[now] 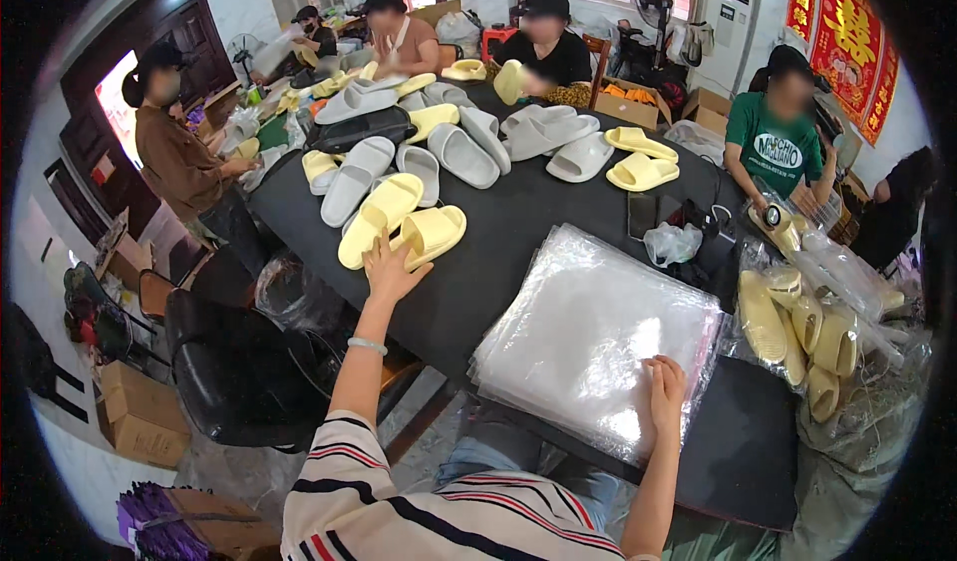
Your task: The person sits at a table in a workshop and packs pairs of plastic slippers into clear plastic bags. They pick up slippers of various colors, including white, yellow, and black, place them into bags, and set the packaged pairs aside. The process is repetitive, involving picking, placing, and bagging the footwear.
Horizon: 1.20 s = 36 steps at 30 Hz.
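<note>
Left hand (391, 274), fingers spread, touching yellow slippers (404, 224) on black table (518, 232). Right hand (666, 386) flat on plastic bag pile (588, 332). Might knock slippers off edge, or slide slippery bags.

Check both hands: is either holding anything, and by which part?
Nothing is gripped. The left hand rests spread on the heel end of a yellow slipper; the right hand lies on the stack of clear bags.

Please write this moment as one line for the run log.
left hand: on yellow slipper | right hand: flat on bag stack | table: black
</note>
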Motion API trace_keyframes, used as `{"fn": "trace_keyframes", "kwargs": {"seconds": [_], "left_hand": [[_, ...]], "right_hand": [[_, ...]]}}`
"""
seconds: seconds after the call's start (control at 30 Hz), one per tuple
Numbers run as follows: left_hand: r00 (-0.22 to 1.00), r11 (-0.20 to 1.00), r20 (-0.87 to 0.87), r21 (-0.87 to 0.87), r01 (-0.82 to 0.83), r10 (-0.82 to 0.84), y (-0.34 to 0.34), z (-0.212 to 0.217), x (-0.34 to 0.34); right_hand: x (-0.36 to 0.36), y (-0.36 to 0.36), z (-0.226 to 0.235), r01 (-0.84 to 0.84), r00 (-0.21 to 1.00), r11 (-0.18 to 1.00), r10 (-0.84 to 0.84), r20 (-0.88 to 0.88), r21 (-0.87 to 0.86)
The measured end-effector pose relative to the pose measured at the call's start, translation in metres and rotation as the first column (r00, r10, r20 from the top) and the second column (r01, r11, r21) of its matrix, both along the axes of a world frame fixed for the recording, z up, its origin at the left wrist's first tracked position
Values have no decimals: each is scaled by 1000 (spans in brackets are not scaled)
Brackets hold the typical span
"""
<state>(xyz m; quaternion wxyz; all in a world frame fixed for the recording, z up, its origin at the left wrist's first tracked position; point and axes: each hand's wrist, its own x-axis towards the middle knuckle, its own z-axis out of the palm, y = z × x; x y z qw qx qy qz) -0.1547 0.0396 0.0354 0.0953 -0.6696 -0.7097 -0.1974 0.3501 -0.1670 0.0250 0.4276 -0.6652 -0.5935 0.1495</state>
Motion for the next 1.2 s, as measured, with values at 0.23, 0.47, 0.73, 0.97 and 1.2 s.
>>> {"fn": "trace_keyframes", "kwargs": {"seconds": [0.23, 0.47, 0.73, 0.97, 1.2], "left_hand": [[991, 991, -28, 37, -130, 131, 20, -6, -35], [984, 982, 35, -83, -173, 176, 44, 4, -76], [968, 955, -42, -157, -251, 248, 60, 8, -91], [934, 928, 62, -154, -340, 352, 86, 8, -96], [895, 985, 440, 172, -3, -74, 71, -55, -25]], "right_hand": [[0, 5, -4, -13, 999, 999, 11, 41, 41], [0, 4, -6, 9, 1000, 1000, -8, 16, -22], [-7, 4, -1, 31, 997, 999, -33, 74, 25], [-6, 0, -4, 86, 985, 993, -97, 141, 85], [-5, -2, 11, -35, 990, 999, 33, -136, -9]]}}
